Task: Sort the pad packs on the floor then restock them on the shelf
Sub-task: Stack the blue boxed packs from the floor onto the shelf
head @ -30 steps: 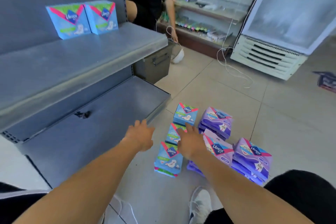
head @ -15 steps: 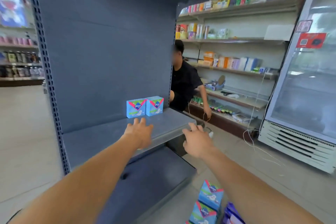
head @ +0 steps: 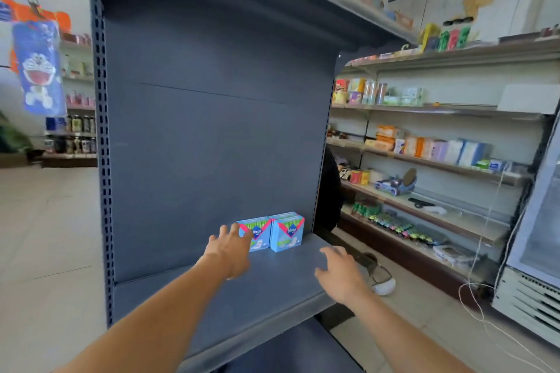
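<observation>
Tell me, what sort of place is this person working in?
Most likely a small convenience shop. A grey metal shelf holds two blue pad packs, wall shelves carry boxed and bottled goods, and a glass-door fridge stands at the right.

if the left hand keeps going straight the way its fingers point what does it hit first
Most likely the left blue pad pack: the left hand reaches over the grey shelf with fingers spread, fingertips overlapping that pack's front. Whether they already touch it is unclear from this single view.

Two pad packs (head: 270, 234) on shelf (head: 242, 297)
</observation>
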Available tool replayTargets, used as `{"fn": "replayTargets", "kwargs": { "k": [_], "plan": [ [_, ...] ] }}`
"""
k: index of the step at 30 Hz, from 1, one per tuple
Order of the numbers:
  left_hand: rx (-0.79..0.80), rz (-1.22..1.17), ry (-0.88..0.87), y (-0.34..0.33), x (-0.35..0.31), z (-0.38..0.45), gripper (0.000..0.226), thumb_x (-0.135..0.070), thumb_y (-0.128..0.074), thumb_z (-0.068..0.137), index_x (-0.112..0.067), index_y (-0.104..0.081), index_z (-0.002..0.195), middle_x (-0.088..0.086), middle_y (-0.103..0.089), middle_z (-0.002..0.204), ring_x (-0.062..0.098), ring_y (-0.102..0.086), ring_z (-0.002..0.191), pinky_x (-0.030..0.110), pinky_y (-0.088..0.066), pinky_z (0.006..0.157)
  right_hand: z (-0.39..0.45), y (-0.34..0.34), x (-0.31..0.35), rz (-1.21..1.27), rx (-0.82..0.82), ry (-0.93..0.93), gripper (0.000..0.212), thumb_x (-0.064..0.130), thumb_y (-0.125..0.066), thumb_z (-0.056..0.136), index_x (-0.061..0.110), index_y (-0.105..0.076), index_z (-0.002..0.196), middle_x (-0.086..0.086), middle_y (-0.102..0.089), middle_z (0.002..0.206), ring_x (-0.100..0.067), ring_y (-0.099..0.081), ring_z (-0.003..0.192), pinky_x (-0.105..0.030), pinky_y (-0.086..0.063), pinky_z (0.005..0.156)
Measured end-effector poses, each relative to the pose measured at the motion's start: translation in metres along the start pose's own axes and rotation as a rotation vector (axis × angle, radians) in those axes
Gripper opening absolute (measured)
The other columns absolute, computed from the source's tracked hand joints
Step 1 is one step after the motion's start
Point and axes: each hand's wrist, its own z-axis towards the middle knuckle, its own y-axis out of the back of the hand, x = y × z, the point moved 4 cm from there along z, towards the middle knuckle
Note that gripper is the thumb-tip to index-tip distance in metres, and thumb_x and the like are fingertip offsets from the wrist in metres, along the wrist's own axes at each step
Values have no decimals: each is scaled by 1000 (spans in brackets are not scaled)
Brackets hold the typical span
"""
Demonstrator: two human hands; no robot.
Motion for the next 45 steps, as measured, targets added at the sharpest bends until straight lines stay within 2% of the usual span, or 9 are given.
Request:
{"fn": "replayTargets", "kwargs": {
  "k": [3, 8, 13, 21, 24, 28, 33, 37, 45],
  "plan": [
    [-7, -34, 5, -20, 9, 43, 68, -27, -50, 87, -23, -21, 148, 11, -23, 150, 32, -29, 132, 42, -37, 100, 49, -24, -7, 129, 53, -66, 60, 30, -52, 96, 18, -29, 150, -6, -32, 150, -21, -43, 132, -31, -38, 103],
    [-21, -123, 40, -70, 22, 118, 77, -28, -53, 89, -21, -9, 152, 13, -9, 157, 34, -23, 137, 43, -35, 106, 138, -65, -18, 366, 74, -136, 74, 28, -62, 92, 18, -20, 153, -5, -28, 157, -22, -31, 143, -33, -32, 109],
    [-121, -210, 47, -116, 28, 167, 75, -25, -51, 89, -19, -10, 152, 8, -14, 155, 28, -28, 136, 37, -37, 103, 218, -106, -31, 649, 19, -224, 83, 24, -73, 86, 15, -24, 152, -6, -37, 153, -22, -37, 139, -34, -33, 108],
    [-333, -499, 33, -132, 37, 192, 55, -21, -68, 83, -12, -43, 130, 3, -26, 126, 23, -47, 107, 22, -42, 90, 269, -147, -49, 878, 10, -228, 106, 26, -85, 73, 21, -16, 154, 0, -34, 155, -19, -35, 140, -43, -30, 115],
    [-265, -657, 61, -134, 39, 191, 37, -19, -67, 85, -18, -46, 116, -2, -44, 117, 20, -55, 90, 22, -40, 74, 279, -150, -48, 1014, -5, -190, 90, 9, -81, 77, 18, -29, 149, 4, -52, 134, -11, -53, 115, -32, -40, 100],
    [-260, -926, 130, -134, 54, 181, 24, -19, -65, 89, -17, -49, 107, -5, -61, 78, 4, -52, 63, 15, -38, 51, 285, -153, -46, 1136, 6, -130, 70, -2, -80, 73, 23, -47, 128, 2, -67, 112, -7, -64, 96, -25, -50, 74],
    [-280, -1101, 192, -128, 77, 168, 21, -17, -68, 89, -12, -51, 100, -7, -61, 74, -4, -54, 55, 14, -43, 51, 285, -155, -38, 1160, -12, -149, 56, -9, -80, 70, 13, -52, 113, -7, -68, 105, -13, -66, 86, -18, -52, 59],
    [-274, -1149, 250, -130, 93, 160, 20, -17, -69, 88, -14, -51, 99, -1, -69, 85, 4, -63, 68, 28, -56, 64, 275, -158, -37, 1113, 15, -174, 38, 2, -82, 73, 10, -57, 100, -4, -71, 97, -18, -68, 86, -29, -52, 64],
    [-237, -1182, 294, -123, 98, 132, 20, -18, -67, 90, -16, -50, 101, 1, -70, 93, 16, -71, 83, 35, -60, 69, 217, -135, -47, 1140, 134, -136, 32, 8, -70, 86, 9, -60, 117, -6, -72, 111, -23, -70, 100, -36, -57, 79]
  ]
}}
